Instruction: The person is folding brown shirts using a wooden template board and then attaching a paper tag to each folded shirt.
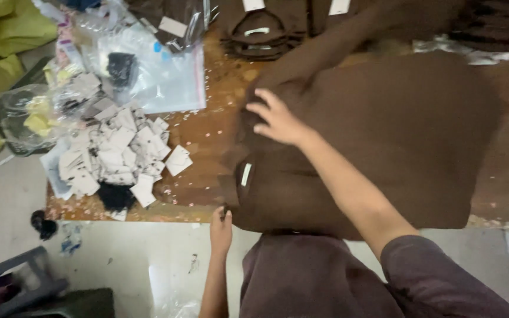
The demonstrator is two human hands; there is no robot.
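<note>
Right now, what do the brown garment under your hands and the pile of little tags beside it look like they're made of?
Brown garment: soft matte fabric, probably knit or fleece; it folds and drapes without shine. Tags: thin stiff card, likely paper, lying flat with sharp square corners. Clear bag behind them: glossy plastic film, see-through with glare.

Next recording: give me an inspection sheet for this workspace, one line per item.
Surface: wooden table, speckled with small paper bits.
Job's things: brown garment spread flat, white label at its collar.
Clutter: pile of white paper tags; clear plastic bags; more brown garments at the far edge.
Hands: right hand flat on the garment; left hand at its near corner, grip unclear.
Cables: nothing seen.
Surroundings: pale floor; yellow-green cloth at left.
</note>
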